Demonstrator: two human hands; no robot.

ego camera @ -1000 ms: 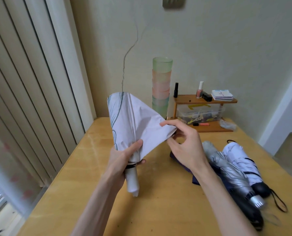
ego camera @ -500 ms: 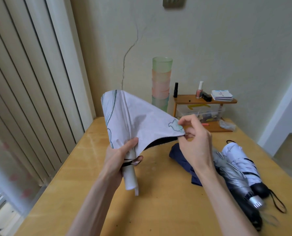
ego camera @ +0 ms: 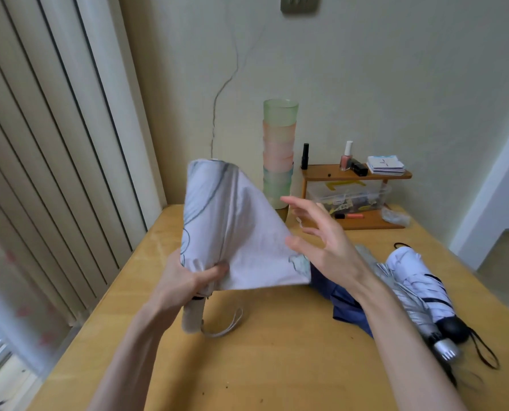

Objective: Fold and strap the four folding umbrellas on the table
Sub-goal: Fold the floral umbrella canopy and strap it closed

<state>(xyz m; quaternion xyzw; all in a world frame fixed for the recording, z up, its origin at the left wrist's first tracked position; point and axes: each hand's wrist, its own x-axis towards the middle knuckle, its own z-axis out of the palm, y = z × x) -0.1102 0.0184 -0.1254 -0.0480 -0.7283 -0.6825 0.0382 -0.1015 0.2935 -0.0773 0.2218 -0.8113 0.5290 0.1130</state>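
My left hand (ego camera: 185, 281) grips a pale lilac folding umbrella (ego camera: 232, 232) upright just above its handle, over the wooden table (ego camera: 277, 351). One flap of its canopy sticks out to the right. My right hand (ego camera: 321, 241) hovers beside that flap with its fingers spread, holding nothing. The handle's wrist loop (ego camera: 226, 326) dangles below. To the right lie a dark blue umbrella (ego camera: 342, 298), a silver one (ego camera: 407, 304) and a white one with a black handle (ego camera: 419, 280), all partly behind my right forearm.
A stack of frosted cups (ego camera: 278, 152) stands at the back of the table. Beside it a small wooden shelf (ego camera: 357, 173) holds bottles, cards and a clear box. Vertical blinds (ego camera: 54, 143) line the left side. The table's front middle shows bare wood.
My right hand let go of the canopy flap's tip and opened beside it. The umbrella turned in my left hand, and the wrist loop now hangs in view.
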